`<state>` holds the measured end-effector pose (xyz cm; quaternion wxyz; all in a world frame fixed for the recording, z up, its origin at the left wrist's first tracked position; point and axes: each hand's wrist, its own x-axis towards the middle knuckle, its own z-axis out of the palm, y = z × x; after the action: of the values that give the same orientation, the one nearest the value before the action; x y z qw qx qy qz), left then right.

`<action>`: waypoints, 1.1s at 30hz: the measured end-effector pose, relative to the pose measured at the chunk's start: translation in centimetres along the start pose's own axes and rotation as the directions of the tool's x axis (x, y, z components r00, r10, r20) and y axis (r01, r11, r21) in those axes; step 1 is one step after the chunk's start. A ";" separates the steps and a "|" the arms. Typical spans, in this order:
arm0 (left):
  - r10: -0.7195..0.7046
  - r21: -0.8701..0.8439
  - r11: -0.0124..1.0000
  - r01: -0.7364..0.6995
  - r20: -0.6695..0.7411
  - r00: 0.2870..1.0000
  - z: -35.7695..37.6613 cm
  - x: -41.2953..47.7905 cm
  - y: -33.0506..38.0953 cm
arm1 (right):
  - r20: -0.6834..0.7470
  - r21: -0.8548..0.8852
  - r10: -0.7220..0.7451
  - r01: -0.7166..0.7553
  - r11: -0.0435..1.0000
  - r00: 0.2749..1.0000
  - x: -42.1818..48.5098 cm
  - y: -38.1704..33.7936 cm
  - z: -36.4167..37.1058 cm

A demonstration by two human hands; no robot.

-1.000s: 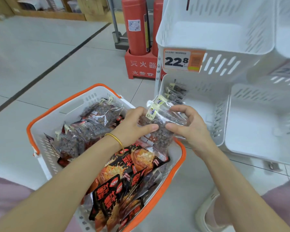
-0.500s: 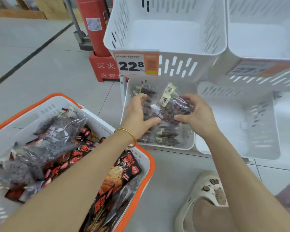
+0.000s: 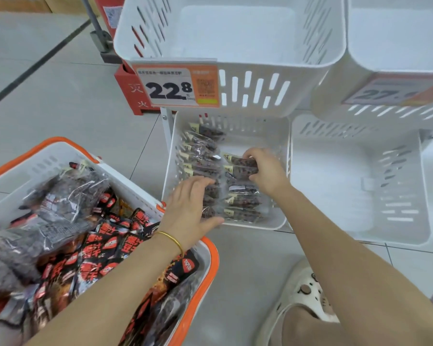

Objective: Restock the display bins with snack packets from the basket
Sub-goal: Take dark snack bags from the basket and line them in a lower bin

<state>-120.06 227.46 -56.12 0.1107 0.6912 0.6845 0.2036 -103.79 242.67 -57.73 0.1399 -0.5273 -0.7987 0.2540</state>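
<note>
A white basket with an orange rim stands on the floor at lower left, full of clear packets of dark snacks and black-and-red packets. The lower left display bin holds two rows of clear snack packets. My right hand reaches into that bin and grips a clear packet at the top of the right row. My left hand lies with straight fingers on the packets at the bin's front left.
An upper white bin with a 22.8 price tag overhangs the lower bin. More white bins stand to the right. A red fire extinguisher stand is behind. My shoe is on the tiled floor.
Both hands carried a clear packet from above the basket into the lower left bin. The right hand set it into the right row, and the left hand flattened onto the left packets.
</note>
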 end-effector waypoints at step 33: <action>-0.284 -0.036 0.956 0.291 0.135 0.949 -10.0 -15.2 -7.3 | 0.368 -0.473 -0.323 0.475 0.743 0.872 -14.3 -17.9 6.1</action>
<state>-130.68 211.39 -52.32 0.2019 0.5925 0.7634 0.1592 -114.76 222.36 -52.24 -0.0726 -0.3213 -0.9431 0.0453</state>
